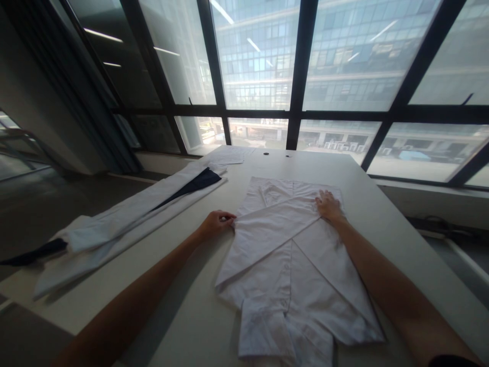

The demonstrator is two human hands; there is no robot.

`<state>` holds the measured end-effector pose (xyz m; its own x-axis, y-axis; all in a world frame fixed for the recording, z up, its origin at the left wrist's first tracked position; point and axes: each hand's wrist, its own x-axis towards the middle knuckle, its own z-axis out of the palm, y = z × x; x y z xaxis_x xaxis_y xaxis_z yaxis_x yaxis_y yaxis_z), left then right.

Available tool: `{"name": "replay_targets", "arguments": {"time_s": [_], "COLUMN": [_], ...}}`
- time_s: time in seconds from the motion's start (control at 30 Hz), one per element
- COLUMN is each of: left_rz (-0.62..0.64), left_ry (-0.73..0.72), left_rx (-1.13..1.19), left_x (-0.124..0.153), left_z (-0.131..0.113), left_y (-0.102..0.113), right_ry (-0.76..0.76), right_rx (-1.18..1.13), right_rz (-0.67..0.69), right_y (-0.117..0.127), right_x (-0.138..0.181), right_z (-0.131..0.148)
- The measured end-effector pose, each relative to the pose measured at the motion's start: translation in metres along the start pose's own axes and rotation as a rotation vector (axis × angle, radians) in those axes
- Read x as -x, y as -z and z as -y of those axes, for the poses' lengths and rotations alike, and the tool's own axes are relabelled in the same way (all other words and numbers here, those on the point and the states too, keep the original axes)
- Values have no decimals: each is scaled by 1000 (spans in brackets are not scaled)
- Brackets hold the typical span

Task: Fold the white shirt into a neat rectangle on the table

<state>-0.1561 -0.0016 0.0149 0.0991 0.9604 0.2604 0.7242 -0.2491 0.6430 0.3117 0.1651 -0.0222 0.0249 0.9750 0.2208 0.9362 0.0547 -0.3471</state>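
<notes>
A white shirt (290,265) lies flat on the pale table (191,316), its sleeves folded across the body. My left hand (217,222) is closed in a pinch on the cuff end of a folded sleeve at the shirt's left edge. My right hand (327,206) lies flat with fingers spread on the shirt's upper right part, near the collar.
A pile of white and dark blue garments (126,224) stretches along the table's left side. Folded white cloth (229,157) and two small dark objects (266,153) sit at the far edge. Large windows with dark frames stand behind the table.
</notes>
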Motion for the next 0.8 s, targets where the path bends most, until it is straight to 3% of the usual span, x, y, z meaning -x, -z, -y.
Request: {"name": "replay_targets", "arguments": {"time_s": [0.13, 0.23, 0.37, 0.57, 0.67, 0.8], "left_rz": [12, -4, -24, 358, 493, 583], "left_ry": [12, -68, -306, -577, -584, -557], "left_rx": [-30, -106, -206, -278, -331, -370], "left_x": [1, 5, 20, 50, 60, 70], "left_z": [0, -7, -34, -81, -86, -86], "left_y": [2, 6, 6, -17, -27, -24], "right_ry": [24, 103, 156, 200, 203, 217], "right_rx": [-92, -52, 65, 129, 142, 150], "right_rz": [-126, -60, 55, 65, 68, 57], "right_y": [2, -1, -8, -12, -13, -14], "right_x": [-2, 0, 4, 0, -2, -2], "right_z": [2, 3, 1, -6, -8, -9]}}
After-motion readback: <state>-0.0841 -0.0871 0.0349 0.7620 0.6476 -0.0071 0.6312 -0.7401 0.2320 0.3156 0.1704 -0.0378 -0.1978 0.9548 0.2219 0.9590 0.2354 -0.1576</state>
